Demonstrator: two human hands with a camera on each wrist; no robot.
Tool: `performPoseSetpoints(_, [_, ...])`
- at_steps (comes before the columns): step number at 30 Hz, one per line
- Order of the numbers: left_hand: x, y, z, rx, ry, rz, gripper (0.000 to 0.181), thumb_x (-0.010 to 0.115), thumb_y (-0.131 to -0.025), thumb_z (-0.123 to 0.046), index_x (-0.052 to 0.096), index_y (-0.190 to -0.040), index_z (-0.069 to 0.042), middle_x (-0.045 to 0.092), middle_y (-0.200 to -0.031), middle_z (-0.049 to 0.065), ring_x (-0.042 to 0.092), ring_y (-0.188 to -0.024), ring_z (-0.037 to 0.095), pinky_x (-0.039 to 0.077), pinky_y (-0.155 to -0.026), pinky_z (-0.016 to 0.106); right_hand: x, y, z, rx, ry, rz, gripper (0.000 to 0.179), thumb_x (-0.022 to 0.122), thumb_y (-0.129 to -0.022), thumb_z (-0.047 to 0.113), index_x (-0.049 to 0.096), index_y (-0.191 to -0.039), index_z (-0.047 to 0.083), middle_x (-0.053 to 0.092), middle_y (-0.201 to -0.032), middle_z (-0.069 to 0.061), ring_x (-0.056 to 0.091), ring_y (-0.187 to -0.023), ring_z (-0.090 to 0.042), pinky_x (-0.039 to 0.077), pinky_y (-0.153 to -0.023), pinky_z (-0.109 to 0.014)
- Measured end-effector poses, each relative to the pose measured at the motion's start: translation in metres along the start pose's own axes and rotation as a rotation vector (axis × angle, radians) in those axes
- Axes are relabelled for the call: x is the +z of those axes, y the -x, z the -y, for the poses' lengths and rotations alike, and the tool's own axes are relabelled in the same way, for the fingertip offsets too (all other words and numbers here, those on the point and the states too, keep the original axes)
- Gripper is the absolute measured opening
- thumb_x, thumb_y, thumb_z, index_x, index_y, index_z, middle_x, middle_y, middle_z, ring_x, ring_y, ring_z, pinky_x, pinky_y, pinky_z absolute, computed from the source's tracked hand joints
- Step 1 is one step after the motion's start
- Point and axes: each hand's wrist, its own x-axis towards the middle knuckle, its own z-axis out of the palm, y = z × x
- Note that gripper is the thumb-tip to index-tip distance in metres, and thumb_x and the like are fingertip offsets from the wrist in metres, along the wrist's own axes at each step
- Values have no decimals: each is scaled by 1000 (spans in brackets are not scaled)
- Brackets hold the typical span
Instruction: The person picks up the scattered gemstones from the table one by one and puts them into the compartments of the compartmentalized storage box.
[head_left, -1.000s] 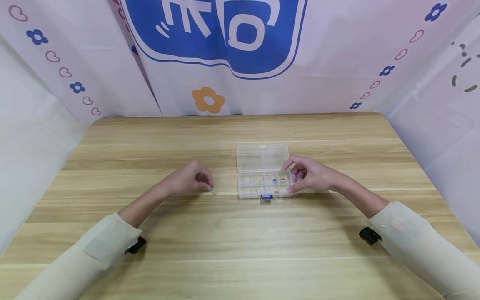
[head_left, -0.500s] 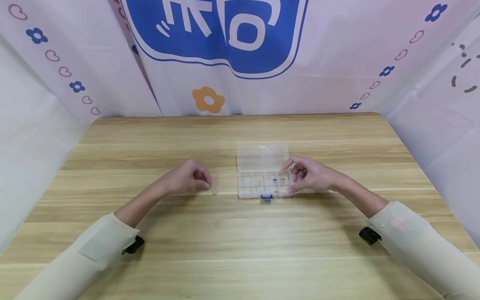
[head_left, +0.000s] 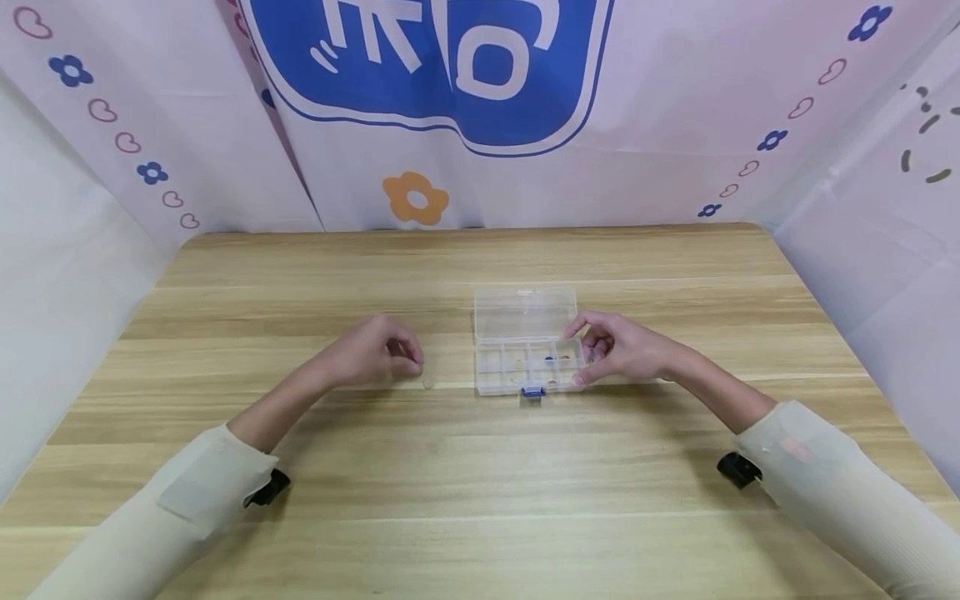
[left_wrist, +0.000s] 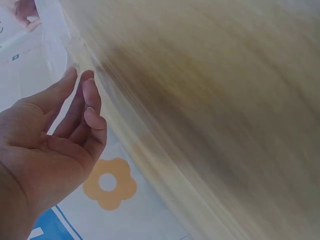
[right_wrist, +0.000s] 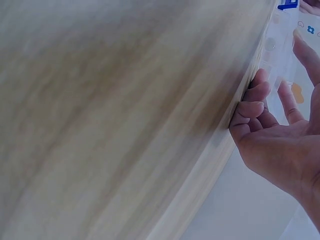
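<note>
A clear plastic compartment box (head_left: 489, 389) lies on the table with its lid (head_left: 525, 312) laid back and a blue latch (head_left: 533, 392) at its front. Small bits, one dark blue, sit in some compartments. My right hand (head_left: 630, 350) holds the box's right end between thumb and forefinger, its other fingers curled beside the end wall. Left of the box, my left hand (head_left: 375, 350) is bent over the table, thumb and forefinger slightly apart in the left wrist view. Just off their tips is a small clear piece (head_left: 428, 379), hard to make out against the wood.
The wooden table (head_left: 465, 483) reaches back to a white printed cloth (head_left: 660, 125) with a blue sign and an orange flower. White cloth also hangs on both sides. Black devices (head_left: 739, 471) sit under the sleeve cuffs.
My left hand has shifted slightly left, away from the small clear piece, which stays in the same spot. My right hand and the box have not moved.
</note>
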Motion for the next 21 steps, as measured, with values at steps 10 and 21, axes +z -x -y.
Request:
performPoseSetpoints(10, [1,-1,-3,11,-4,-32,7,76,-91,3,77,-98,4,75,-88,8,68,-80,22,56,-70,29,0,0,0,-8,-17,6,53,87,-81,5,57,-125,-2,61,-86,-8,51,-74,-16,44,-67,-24])
performPoseSetpoints(21, [2,-4,-3,47,-17,-54,8,74,-94,2,79,-100,3,77,-95,10,68,-81,20,54,-68,28,-1,0,0,-1,-1,3,53,87,-81,5,57,-125,-2,61,-87,-8,51,-75,-17,44,-67,-24])
